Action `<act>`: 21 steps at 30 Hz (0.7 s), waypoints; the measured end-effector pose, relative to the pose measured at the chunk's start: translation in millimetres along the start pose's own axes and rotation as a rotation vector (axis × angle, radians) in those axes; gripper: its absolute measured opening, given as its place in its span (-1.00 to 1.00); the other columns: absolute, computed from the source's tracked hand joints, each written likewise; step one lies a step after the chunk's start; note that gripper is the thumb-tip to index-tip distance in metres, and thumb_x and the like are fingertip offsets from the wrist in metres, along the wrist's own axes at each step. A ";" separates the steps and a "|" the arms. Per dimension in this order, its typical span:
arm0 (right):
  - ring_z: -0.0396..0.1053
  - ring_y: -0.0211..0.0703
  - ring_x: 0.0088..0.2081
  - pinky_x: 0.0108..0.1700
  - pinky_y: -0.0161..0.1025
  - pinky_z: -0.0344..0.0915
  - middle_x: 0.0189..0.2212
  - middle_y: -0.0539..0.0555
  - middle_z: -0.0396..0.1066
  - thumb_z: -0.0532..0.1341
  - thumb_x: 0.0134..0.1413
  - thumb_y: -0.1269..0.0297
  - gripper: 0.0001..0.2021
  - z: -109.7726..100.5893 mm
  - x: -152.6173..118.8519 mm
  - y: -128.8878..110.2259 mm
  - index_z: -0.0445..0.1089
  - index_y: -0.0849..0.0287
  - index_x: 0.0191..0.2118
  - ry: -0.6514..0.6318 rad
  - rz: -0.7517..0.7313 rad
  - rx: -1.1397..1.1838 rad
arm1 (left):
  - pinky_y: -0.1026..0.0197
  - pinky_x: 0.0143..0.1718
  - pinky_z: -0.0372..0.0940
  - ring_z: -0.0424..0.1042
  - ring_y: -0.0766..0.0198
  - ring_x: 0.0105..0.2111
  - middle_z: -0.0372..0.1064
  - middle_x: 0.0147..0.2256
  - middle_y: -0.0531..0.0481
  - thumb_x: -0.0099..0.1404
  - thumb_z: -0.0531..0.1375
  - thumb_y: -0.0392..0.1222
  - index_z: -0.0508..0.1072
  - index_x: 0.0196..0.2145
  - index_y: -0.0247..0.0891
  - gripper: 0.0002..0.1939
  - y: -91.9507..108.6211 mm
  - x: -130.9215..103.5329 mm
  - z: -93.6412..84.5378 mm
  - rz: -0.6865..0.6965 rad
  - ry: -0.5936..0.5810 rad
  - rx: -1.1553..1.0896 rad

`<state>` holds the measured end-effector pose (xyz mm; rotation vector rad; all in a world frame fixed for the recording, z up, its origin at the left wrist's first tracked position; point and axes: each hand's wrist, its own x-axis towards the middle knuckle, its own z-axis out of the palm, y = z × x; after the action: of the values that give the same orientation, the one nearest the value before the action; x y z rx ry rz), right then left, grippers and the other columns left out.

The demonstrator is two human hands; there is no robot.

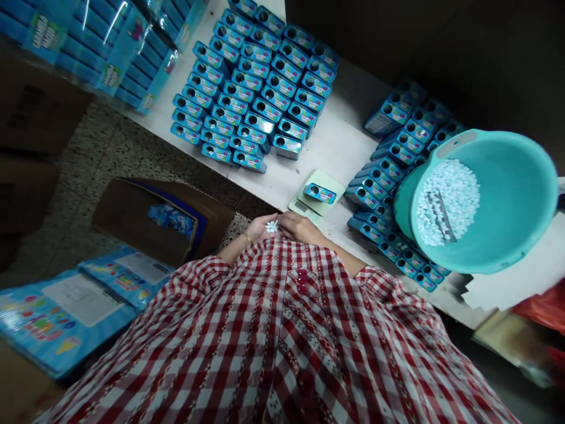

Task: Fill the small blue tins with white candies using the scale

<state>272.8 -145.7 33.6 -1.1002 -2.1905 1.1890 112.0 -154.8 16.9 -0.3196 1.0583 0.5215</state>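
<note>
Several small pale candies (271, 227) lie in my left hand (259, 228), which is cupped close to my body at the table's front edge. My right hand (300, 228) is beside it, fingers bent and touching the edge of the candy pile; whether it pinches any is too small to tell. Just beyond my hands, a blue tin (320, 193) lies on a pale green scale (304, 203). On the right, a turquoise basin (516, 194) holds a heap of pale candies (459, 182) with a clear scoop (441, 218) lying in them.
Rows of blue tins (251, 82) with round holes stand on the white table (335, 141), and more tins (384, 182) crowd beside the basin. Wrapped packs (101, 41) lie at the back left. An open carton (132, 218) and blue printed boxes (66, 312) are at the left.
</note>
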 end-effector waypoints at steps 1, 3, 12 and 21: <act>0.39 -0.21 -0.23 -0.16 -0.25 0.39 -0.30 0.07 0.45 0.10 0.15 0.34 -0.85 -5.8 -1.6 2.5 0.44 0.09 -0.30 0.073 -0.017 0.027 | 0.12 -0.19 0.39 0.52 0.17 -0.39 0.51 -0.41 -0.21 0.34 -0.09 -0.29 0.41 -0.05 -0.52 -0.61 0.1 0.2 0.1 0.005 -0.015 -0.010; 0.38 -0.20 -0.20 -0.13 -0.22 0.37 -0.30 0.10 0.44 0.07 0.19 0.32 -0.82 -22.3 -3.9 9.7 0.42 0.15 -0.25 0.212 -0.023 0.005 | 0.07 -0.06 0.33 0.51 0.13 -0.24 0.51 -0.29 -0.28 0.34 -0.09 -0.28 0.40 -0.04 -0.52 -0.61 0.9 0.4 1.4 0.018 -0.054 -0.023; 0.40 -0.14 -0.19 -0.11 -0.18 0.37 -0.25 0.14 0.45 0.11 0.15 0.33 -0.83 -69.1 -4.9 42.5 0.42 0.18 -0.19 0.385 0.103 -0.235 | 0.05 0.05 0.23 0.47 0.10 -0.12 0.50 -0.23 -0.34 0.33 -0.09 -0.30 0.47 -0.18 -0.53 -0.63 4.2 0.6 6.7 0.056 -0.137 -0.021; 0.42 -0.18 -0.15 -0.16 -0.19 0.44 -0.19 0.07 0.46 0.06 0.22 0.15 -0.72 -22.1 -20.3 2.8 0.42 0.08 -0.06 -0.105 -0.024 -0.065 | 0.11 -0.07 0.32 0.52 0.14 -0.24 0.51 -0.23 -0.27 0.34 -0.10 -0.31 0.38 0.03 -0.52 -0.58 0.4 -2.5 3.7 -0.026 -0.127 0.037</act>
<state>301.0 -149.7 43.7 -1.0554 -2.3301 1.1985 113.6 -153.3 20.8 -0.2638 0.9384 0.4922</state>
